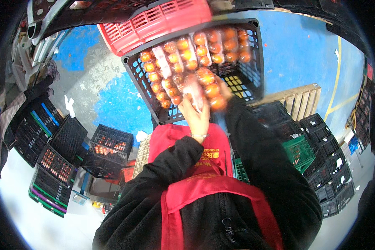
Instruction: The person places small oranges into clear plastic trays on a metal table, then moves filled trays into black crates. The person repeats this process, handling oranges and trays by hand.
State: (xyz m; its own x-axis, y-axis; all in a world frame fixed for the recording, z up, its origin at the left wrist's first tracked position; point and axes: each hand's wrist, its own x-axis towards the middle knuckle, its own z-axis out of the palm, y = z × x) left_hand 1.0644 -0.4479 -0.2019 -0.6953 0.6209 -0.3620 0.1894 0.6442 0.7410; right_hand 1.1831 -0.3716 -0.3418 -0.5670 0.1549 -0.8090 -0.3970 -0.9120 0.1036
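A black plastic crate (258, 78) stands in front of me, with several clear packs of round orange-red fruit (187, 54) in a row along its far side and more at its left. My left hand (195, 114) grips the near left side of a clear fruit pack (212, 89) with a pale label strip, blurred by motion. Against the right side of this pack rests my right hand (225, 89), its fingers partly hidden behind it. The pack is inside the crate's outline, tilted, beside its bare right-hand floor.
A red plastic crate (156, 23) lies beyond the black one. Stacked black crates (328, 156) and a green crate (298, 151) stand at right, by a wooden pallet (300, 100). More crates (107, 147) with fruit stand at left. Blue painted floor (293, 56) surrounds them.
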